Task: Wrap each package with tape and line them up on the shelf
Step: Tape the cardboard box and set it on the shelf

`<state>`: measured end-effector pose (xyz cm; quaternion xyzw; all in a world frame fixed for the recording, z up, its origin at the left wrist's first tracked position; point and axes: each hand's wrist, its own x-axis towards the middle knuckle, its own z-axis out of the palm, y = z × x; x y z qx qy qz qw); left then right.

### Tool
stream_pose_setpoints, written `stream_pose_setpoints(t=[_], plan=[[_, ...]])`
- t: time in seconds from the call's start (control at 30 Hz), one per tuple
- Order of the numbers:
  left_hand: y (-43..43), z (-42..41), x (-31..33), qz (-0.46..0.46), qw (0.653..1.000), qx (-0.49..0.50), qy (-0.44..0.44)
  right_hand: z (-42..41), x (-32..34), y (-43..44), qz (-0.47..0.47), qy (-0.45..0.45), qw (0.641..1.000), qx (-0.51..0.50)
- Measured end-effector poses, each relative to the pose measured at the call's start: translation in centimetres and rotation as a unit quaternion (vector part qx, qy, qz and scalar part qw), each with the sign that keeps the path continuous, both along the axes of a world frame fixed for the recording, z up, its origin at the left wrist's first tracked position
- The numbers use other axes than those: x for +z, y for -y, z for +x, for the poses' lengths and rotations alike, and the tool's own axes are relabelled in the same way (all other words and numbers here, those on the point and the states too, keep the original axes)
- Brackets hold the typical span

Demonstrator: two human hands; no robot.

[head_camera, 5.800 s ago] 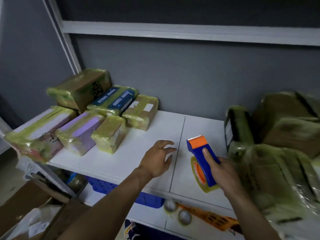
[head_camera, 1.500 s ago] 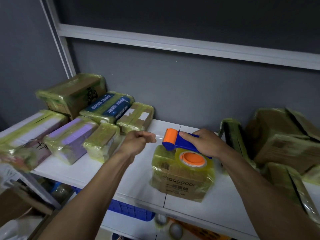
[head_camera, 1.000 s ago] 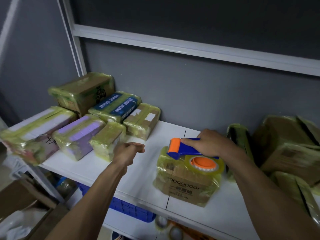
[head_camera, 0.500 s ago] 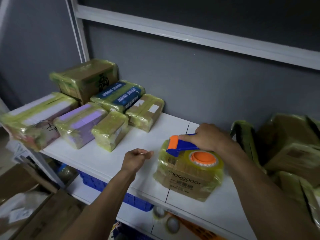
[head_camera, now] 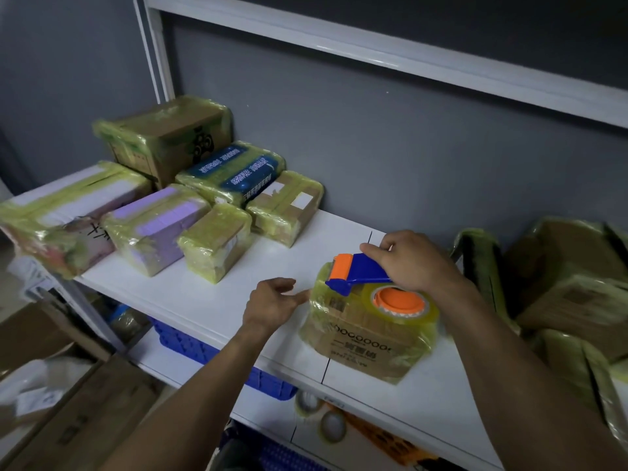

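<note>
A: Lower left?
B: Blue crate (head_camera: 190, 345); brown cardboard boxes (head_camera: 91, 413) left of it.
A: Bottom centre?
B: Two round rolls (head_camera: 334, 424) side by side; orange object (head_camera: 380, 436) just right of them.
A: Rear?
B: Grey wall (head_camera: 390, 147).

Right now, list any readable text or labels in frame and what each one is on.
"0000000" (zeros or rings), on the front of the package under the tape dispenser; smaller lines below are blurred.
Blue package: white characters, upside down, too blurred to read.
White package: black handwriting, illegible.
Brown box: dark logo, no legible words.
</note>
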<state>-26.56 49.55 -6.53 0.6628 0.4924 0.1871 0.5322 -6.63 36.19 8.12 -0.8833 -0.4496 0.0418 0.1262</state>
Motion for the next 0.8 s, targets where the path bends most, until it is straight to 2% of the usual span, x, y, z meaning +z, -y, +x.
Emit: stream_pose_setpoints(t=[0.07,0.13,0.23,0.33,0.47,0.53,0.67,0.8], plan=[[0.0,-0.1,0.2,0.056,0.998,-0.011,0.008,-0.1,-0.1,0.1,0.004,-0.003,1.0,-0.004],[0.6,0.0,0.4,0.071,0.993,-0.013,0.092,-0.2,-0.1,0.2,0.02,-0.016,1.0,-0.007],[2.4,0.0,0.9,-0.021,0.975,-0.098,0.197,-0.5,-0.1,0.4,0.082,-0.039,0.996,-0.007],[3.5,-0.4,0.6,0.009,0.955,-0.23,0.189,-0.8,-0.1,0.7,0.121,-0.032,0.992,-0.008],[3.3,-0.9,0.7,0.047,0.936,-0.281,0.207,-1.1,0.2,1.1,0.149,-0.021,0.989,-0.001],[3.1,-0.9,0.8,0.075,0.934,-0.287,0.199,-1.2,0.6,1.6,0.132,-0.029,0.991,0.009],[2.6,-0.8,0.9,0.102,0.943,-0.271,0.166,-0.8,0.8,4.1,0.087,-0.15,0.981,0.085],[2.1,-0.4,1.0,0.164,0.945,-0.26,0.115,-0.2,0.6,5.4,0.078,-0.16,0.979,0.1]])
